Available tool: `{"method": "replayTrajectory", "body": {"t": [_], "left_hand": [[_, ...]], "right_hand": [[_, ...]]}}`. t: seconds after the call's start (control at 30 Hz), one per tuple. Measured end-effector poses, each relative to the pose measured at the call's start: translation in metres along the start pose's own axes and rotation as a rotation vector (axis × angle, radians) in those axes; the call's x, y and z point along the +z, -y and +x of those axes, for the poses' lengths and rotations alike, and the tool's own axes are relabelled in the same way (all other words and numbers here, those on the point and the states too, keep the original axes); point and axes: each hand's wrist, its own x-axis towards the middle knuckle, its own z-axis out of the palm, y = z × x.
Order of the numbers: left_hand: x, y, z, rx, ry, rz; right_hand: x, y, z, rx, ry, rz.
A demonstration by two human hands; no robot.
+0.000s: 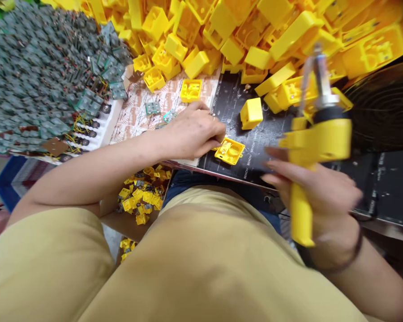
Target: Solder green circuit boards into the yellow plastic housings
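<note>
My left hand rests on the bench with its fingers curled together, touching the edge of a small open yellow plastic housing on the black mat. My right hand is wrapped round the grip of a yellow pistol-shaped power screwdriver, held above the mat with its metal tip pointing away from me; it is blurred by motion. A closed yellow cube housing lies just beyond the open one.
A big heap of yellow housings fills the back of the bench. Grey-green circuit boards with wires are piled at the left. A box of finished yellow parts sits below the bench edge by my lap.
</note>
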Motion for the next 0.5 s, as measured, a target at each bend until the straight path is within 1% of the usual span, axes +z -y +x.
{"method": "replayTrajectory", "body": {"t": [0.07,0.13,0.23,0.3,0.37,0.43,0.5], "left_hand": [[0.006,0.0,-0.003,0.003,-0.044,0.003],[0.01,-0.001,-0.005,-0.004,-0.064,0.0],[0.014,-0.002,-0.006,-0.006,-0.058,-0.009],[0.016,-0.003,-0.007,-0.005,-0.055,-0.005],[0.018,-0.003,-0.006,-0.006,-0.055,0.011],[0.018,-0.004,-0.005,-0.003,-0.05,0.028],[0.016,-0.006,-0.003,-0.003,-0.035,0.035]], "right_hand": [[0.024,-0.001,0.011,-0.066,-0.024,-0.016],[0.041,-0.001,0.019,-0.095,-0.035,-0.041],[0.051,0.003,0.025,-0.102,-0.028,-0.084],[0.049,0.005,0.027,-0.094,-0.03,-0.092],[0.043,0.005,0.028,-0.093,-0.044,-0.084],[0.029,0.004,0.026,-0.098,-0.069,-0.057],[0.01,0.003,0.018,-0.092,-0.059,-0.038]]}}
